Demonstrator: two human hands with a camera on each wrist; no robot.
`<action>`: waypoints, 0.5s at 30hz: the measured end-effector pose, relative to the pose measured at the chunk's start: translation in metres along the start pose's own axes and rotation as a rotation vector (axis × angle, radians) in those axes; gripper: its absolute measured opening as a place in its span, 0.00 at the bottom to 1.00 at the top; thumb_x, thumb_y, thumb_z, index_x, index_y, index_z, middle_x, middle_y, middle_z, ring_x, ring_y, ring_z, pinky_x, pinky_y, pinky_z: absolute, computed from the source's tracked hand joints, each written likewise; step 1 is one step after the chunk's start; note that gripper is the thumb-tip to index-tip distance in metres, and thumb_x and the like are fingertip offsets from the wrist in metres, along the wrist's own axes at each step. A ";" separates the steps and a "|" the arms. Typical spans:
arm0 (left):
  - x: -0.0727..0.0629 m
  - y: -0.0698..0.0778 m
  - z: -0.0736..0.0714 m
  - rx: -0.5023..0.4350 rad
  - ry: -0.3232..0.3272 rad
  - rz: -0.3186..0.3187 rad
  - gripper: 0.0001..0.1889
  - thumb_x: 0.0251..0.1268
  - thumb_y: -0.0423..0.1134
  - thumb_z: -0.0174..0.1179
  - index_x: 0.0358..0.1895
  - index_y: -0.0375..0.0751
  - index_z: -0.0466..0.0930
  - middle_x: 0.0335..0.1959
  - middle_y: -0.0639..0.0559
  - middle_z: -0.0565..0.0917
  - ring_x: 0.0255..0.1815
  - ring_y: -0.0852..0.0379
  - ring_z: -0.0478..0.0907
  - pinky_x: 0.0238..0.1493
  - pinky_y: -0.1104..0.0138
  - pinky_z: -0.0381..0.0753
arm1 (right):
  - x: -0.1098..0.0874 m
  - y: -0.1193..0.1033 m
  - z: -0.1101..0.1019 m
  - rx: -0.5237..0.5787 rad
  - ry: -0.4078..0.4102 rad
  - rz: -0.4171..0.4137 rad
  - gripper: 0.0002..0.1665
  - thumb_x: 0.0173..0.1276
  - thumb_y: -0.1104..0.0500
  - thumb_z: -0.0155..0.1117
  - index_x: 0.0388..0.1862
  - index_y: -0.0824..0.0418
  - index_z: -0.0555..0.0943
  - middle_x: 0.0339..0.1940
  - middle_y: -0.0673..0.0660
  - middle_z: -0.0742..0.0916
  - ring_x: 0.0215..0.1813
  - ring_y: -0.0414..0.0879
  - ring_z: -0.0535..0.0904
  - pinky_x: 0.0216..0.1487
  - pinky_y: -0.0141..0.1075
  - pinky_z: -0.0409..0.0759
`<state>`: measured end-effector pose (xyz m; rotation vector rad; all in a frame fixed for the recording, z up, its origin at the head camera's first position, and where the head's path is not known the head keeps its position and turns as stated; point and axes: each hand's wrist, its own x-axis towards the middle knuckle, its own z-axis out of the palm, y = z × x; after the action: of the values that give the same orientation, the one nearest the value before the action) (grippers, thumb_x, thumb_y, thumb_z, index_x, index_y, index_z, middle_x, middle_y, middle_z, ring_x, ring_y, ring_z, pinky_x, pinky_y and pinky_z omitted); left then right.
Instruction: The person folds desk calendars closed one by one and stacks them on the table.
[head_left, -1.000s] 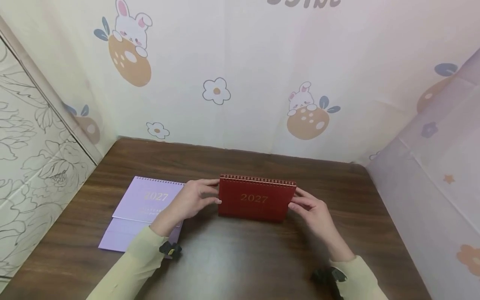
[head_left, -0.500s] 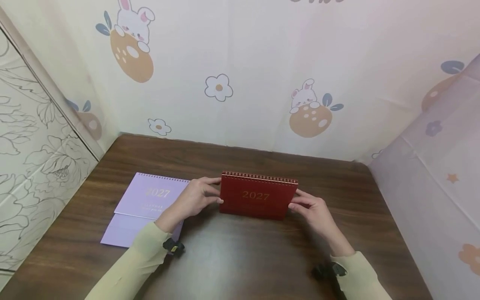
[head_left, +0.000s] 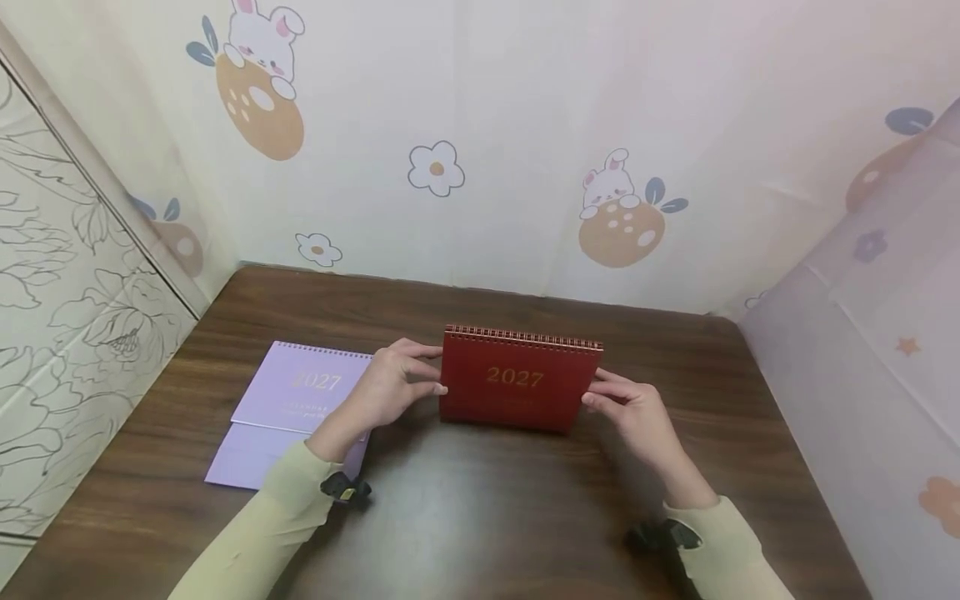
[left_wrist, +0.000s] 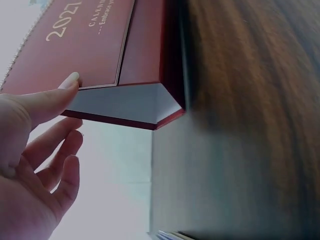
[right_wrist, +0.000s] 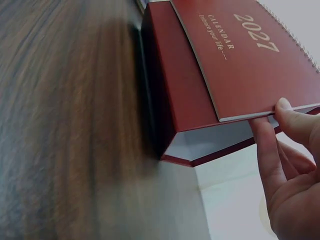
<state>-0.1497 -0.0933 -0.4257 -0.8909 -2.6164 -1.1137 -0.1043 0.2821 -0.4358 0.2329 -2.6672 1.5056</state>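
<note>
A dark red spiral-bound desk calendar [head_left: 517,383] marked 2027 stands propped between both hands in the head view. My left hand [head_left: 393,383] pinches its left side edge, thumb at the front and fingers behind. At the opposite edge my right hand [head_left: 633,417] pinches likewise. The right wrist view has the right thumb on the cover's edge and a finger beneath the cover [right_wrist: 260,65]. In the left wrist view the folded stand [left_wrist: 145,107] shows its pale open inside, with the left thumb [left_wrist: 70,82] along the cover edge. Whether the base touches the table cannot be told.
A lilac 2027 desk calendar [head_left: 258,454] lies on the brown wooden table [head_left: 480,517] at the left, partly behind my left forearm. A patterned cloth [head_left: 510,208] hangs along the table's far edge, and a pale panel [head_left: 97,333] borders the left side.
Both hands have brought the red calendar slightly upward in the head view, and its top edge now stands higher. The grip looks the same. The lilac calendar stays put on the table.
</note>
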 end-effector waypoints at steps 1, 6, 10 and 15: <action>0.000 0.001 -0.002 -0.004 0.007 0.004 0.05 0.51 0.35 0.77 0.31 0.47 0.92 0.53 0.48 0.86 0.54 0.51 0.79 0.51 0.56 0.79 | 0.000 -0.002 -0.001 0.007 0.001 0.003 0.12 0.64 0.60 0.73 0.45 0.65 0.89 0.58 0.62 0.84 0.65 0.56 0.76 0.50 0.24 0.77; 0.001 0.008 -0.010 -0.032 0.021 -0.002 0.05 0.51 0.36 0.77 0.32 0.46 0.92 0.51 0.50 0.87 0.52 0.52 0.79 0.51 0.57 0.78 | -0.002 -0.012 -0.002 0.058 0.003 0.039 0.14 0.64 0.61 0.73 0.45 0.68 0.88 0.58 0.63 0.84 0.58 0.44 0.81 0.46 0.28 0.81; -0.001 0.012 -0.015 -0.097 0.010 -0.062 0.06 0.50 0.36 0.77 0.33 0.45 0.92 0.49 0.52 0.87 0.52 0.52 0.80 0.50 0.58 0.78 | -0.003 -0.019 -0.002 0.139 0.010 0.077 0.16 0.63 0.61 0.74 0.45 0.72 0.86 0.58 0.67 0.83 0.48 0.35 0.84 0.43 0.31 0.83; -0.004 0.013 -0.015 -0.169 -0.023 -0.154 0.07 0.52 0.38 0.77 0.35 0.45 0.91 0.46 0.54 0.87 0.50 0.53 0.81 0.46 0.58 0.78 | -0.004 -0.023 -0.001 0.173 0.025 0.118 0.18 0.63 0.59 0.74 0.46 0.73 0.86 0.53 0.66 0.85 0.40 0.42 0.87 0.39 0.35 0.84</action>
<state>-0.1399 -0.0988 -0.4082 -0.7459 -2.6792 -1.3881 -0.0964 0.2712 -0.4164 0.0665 -2.5741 1.7632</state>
